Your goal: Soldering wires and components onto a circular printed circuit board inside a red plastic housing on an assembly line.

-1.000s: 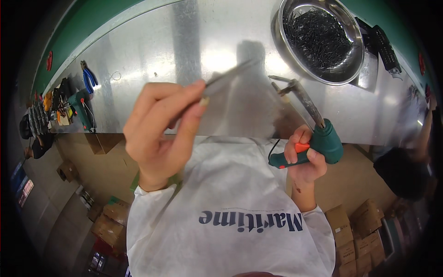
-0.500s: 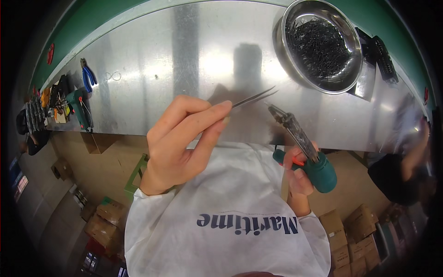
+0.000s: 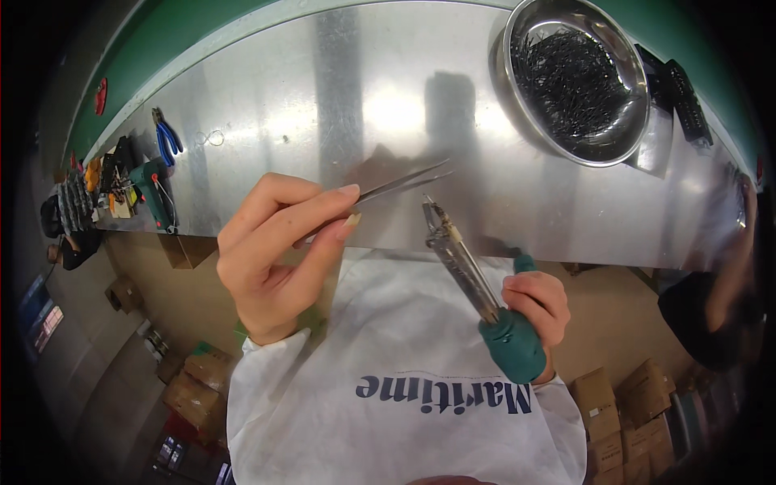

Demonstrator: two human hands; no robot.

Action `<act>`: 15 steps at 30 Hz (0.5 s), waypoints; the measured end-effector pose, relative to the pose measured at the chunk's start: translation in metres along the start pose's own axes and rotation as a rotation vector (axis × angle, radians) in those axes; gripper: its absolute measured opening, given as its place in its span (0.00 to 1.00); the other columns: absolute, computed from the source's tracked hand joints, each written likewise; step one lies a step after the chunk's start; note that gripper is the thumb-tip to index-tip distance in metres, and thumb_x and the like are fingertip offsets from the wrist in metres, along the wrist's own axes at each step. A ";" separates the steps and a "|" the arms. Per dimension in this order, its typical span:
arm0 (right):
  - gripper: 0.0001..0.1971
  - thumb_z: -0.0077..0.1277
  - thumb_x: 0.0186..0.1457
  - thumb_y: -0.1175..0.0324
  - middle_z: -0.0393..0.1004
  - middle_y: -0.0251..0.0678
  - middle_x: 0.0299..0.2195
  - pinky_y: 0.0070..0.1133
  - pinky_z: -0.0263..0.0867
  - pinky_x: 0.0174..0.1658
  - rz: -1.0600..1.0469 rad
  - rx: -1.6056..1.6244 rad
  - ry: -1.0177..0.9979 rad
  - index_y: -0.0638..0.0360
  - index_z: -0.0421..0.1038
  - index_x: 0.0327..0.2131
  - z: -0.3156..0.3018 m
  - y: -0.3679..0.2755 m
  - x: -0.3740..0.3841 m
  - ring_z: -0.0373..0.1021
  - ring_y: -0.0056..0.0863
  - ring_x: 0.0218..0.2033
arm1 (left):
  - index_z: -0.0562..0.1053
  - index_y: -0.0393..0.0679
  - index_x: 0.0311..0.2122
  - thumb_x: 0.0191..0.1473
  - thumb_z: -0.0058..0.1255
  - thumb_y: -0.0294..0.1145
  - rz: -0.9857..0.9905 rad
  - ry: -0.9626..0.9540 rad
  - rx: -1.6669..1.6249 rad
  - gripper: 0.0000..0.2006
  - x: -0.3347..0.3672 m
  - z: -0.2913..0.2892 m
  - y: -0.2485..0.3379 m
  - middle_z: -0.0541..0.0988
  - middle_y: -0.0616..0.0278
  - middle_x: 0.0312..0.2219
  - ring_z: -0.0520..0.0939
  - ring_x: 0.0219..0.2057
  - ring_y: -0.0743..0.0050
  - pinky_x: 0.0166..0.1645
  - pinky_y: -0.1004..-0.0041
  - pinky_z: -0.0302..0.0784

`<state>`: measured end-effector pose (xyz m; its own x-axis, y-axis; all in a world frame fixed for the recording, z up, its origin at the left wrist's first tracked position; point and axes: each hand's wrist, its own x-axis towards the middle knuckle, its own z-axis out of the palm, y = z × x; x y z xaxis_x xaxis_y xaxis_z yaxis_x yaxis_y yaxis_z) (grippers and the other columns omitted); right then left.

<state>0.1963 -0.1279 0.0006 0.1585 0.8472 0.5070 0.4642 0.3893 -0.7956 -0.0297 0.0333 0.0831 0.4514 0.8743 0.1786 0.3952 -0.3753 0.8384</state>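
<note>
Pinching tweezers [image 3: 376, 192] near the tip of the green tool [image 3: 513, 347] gripped by the right hand [image 3: 539, 303], the left hand [image 3: 283, 250] hovers; a wobble might knock tweezers and tip together.

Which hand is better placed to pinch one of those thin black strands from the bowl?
Probably the left hand, though the bowl lies off to the right: it holds tweezers with their tips apart. The right hand grips a green tool, so it seems less free.
</note>
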 end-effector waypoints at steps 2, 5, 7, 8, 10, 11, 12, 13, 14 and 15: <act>0.13 0.62 0.33 0.75 0.74 0.42 0.27 0.19 0.65 0.21 -0.023 -0.022 -0.030 0.67 0.73 0.27 0.002 -0.002 0.004 0.70 0.30 0.19 | 0.78 0.31 0.37 0.40 0.57 0.11 -0.007 -0.046 0.023 0.14 0.002 -0.009 0.000 0.75 0.57 0.27 0.75 0.23 0.78 0.25 0.82 0.67; 0.13 0.62 0.34 0.75 0.74 0.41 0.26 0.18 0.65 0.20 -0.067 -0.064 -0.073 0.66 0.73 0.28 0.005 -0.005 0.003 0.69 0.28 0.19 | 0.78 0.30 0.36 0.38 0.57 0.11 -0.005 -0.136 0.063 0.14 0.006 -0.022 0.003 0.75 0.57 0.26 0.74 0.22 0.76 0.24 0.81 0.66; 0.13 0.61 0.34 0.75 0.74 0.40 0.26 0.17 0.65 0.20 -0.082 -0.076 -0.080 0.65 0.73 0.28 0.007 -0.005 0.002 0.69 0.27 0.19 | 0.78 0.30 0.35 0.38 0.57 0.11 0.001 -0.190 0.088 0.14 0.009 -0.033 0.006 0.75 0.57 0.25 0.74 0.22 0.76 0.24 0.81 0.66; 0.13 0.61 0.34 0.75 0.74 0.40 0.26 0.17 0.65 0.20 -0.091 -0.086 -0.099 0.65 0.72 0.29 0.007 -0.005 0.001 0.69 0.27 0.19 | 0.78 0.30 0.35 0.37 0.56 0.11 0.033 -0.257 0.085 0.14 0.011 -0.040 0.008 0.74 0.57 0.25 0.74 0.22 0.76 0.24 0.81 0.66; 0.13 0.62 0.35 0.75 0.74 0.39 0.27 0.17 0.65 0.20 -0.093 -0.093 -0.110 0.64 0.72 0.29 0.007 -0.004 -0.001 0.69 0.27 0.19 | 0.78 0.29 0.35 0.37 0.56 0.11 0.063 -0.334 0.088 0.14 0.012 -0.046 0.009 0.74 0.57 0.25 0.74 0.21 0.76 0.24 0.81 0.66; 0.13 0.61 0.35 0.75 0.74 0.39 0.27 0.17 0.65 0.21 -0.107 -0.103 -0.122 0.64 0.72 0.29 0.006 -0.003 -0.002 0.69 0.26 0.19 | 0.78 0.29 0.35 0.37 0.56 0.11 0.051 -0.364 0.056 0.14 0.012 -0.047 0.009 0.74 0.57 0.25 0.74 0.21 0.76 0.24 0.81 0.66; 0.12 0.61 0.36 0.76 0.74 0.39 0.27 0.17 0.65 0.21 -0.122 -0.114 -0.135 0.64 0.72 0.29 0.006 -0.003 -0.002 0.69 0.26 0.19 | 0.78 0.29 0.35 0.37 0.55 0.11 0.040 -0.392 0.024 0.14 0.011 -0.048 0.008 0.75 0.57 0.25 0.74 0.21 0.76 0.24 0.81 0.67; 0.12 0.61 0.36 0.76 0.74 0.39 0.27 0.17 0.65 0.21 -0.117 -0.114 -0.129 0.64 0.72 0.29 0.006 -0.004 -0.003 0.69 0.26 0.19 | 0.78 0.29 0.35 0.37 0.55 0.11 0.041 -0.400 0.026 0.14 0.011 -0.046 0.007 0.75 0.57 0.25 0.74 0.21 0.76 0.24 0.81 0.67; 0.13 0.62 0.35 0.75 0.74 0.40 0.28 0.19 0.66 0.22 -0.111 -0.116 -0.142 0.65 0.72 0.29 0.005 -0.005 -0.004 0.69 0.29 0.20 | 0.78 0.29 0.34 0.37 0.55 0.11 0.026 -0.391 0.024 0.14 0.011 -0.042 0.006 0.75 0.57 0.24 0.74 0.21 0.76 0.24 0.81 0.66; 0.14 0.63 0.35 0.75 0.73 0.41 0.29 0.21 0.67 0.23 -0.106 -0.119 -0.156 0.65 0.72 0.29 0.005 -0.006 -0.004 0.70 0.31 0.20 | 0.78 0.29 0.34 0.36 0.55 0.10 0.011 -0.381 0.021 0.14 0.011 -0.040 0.005 0.75 0.56 0.24 0.74 0.21 0.76 0.24 0.81 0.66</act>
<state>0.1886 -0.1319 0.0011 -0.0289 0.8532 0.5208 0.5718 0.4415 -0.6915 -0.0547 0.0538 0.1101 0.7191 0.6946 -0.0203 0.4034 -0.3936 0.8261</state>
